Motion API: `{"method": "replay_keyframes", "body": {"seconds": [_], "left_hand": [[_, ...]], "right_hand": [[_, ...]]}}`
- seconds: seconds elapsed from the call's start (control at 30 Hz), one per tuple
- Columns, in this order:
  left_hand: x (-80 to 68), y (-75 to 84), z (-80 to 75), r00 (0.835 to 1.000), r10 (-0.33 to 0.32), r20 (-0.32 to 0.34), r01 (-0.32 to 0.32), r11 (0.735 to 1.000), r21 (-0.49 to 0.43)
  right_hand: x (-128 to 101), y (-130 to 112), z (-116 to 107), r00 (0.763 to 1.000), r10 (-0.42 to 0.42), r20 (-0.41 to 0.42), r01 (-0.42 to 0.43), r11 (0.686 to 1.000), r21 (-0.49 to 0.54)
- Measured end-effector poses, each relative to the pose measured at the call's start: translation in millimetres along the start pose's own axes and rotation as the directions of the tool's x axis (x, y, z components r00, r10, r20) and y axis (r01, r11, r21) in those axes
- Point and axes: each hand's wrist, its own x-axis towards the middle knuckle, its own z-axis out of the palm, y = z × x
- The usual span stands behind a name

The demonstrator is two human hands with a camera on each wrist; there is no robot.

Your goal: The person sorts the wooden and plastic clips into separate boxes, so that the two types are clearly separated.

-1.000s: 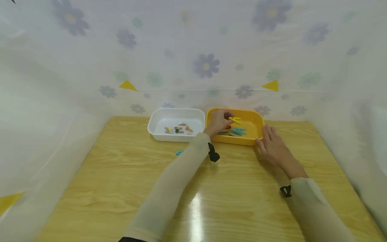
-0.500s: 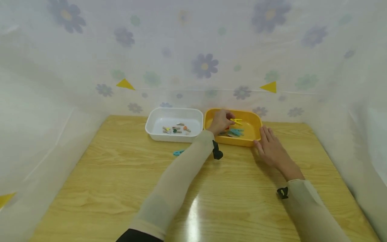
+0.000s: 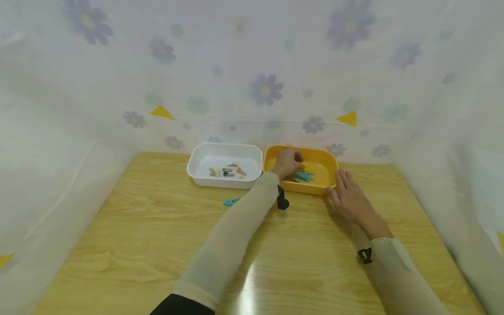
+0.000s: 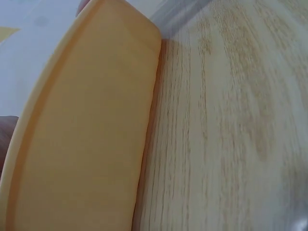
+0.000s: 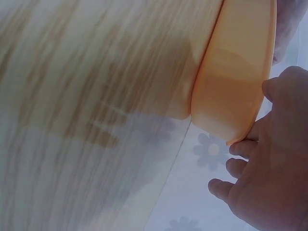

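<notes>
- Yellow tray (image 3: 328,162) is touched at its near right corner by the straight fingers of the right hand (image 3: 350,199).
- Blue pegs (image 3: 304,176) lie just beside the curled fingertips of the left hand (image 3: 286,162); whether anything is pinched cannot be told.

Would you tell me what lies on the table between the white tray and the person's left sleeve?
A single blue clothespin lies on the bare wooden table, just in front of the white tray, left of the sleeve; the head view shows it.

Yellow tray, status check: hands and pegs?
Left hand in yellow tray, on pegs; grip unclear. Right hand flat against tray's right wall. Nothing obstructing.
</notes>
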Motion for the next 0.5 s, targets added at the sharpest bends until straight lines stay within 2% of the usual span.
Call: {"method": "replay_keyframes", "body": {"seconds": [0.1, 0.2, 0.33, 0.5], "left_hand": [[-3.5, -3.8, -5.7, 1.0, -0.013, 0.016, 0.013, 0.999, -0.033], [-6.7, -4.9, -12.9, 1.0, 0.005, 0.016, -0.004, 0.998, -0.059], [-12.0, -1.6, -23.7, 0.998, 0.068, 0.007, -0.067, 0.996, -0.061], [-26.1, 8.0, -35.5, 0.988, 0.15, 0.038, -0.147, 0.985, -0.086]], "right_hand": [[1.0, -4.5, 0.5, 1.0, -0.007, 0.001, 0.007, 1.0, 0.008], [2.2, -6.4, -1.1, 1.0, -0.02, -0.004, 0.02, 1.0, 0.007], [2.9, -5.1, -2.6, 1.0, -0.029, -0.004, 0.029, 1.0, 0.012], [1.4, -3.5, -2.4, 1.0, -0.022, 0.02, 0.022, 0.999, 0.025]]}}
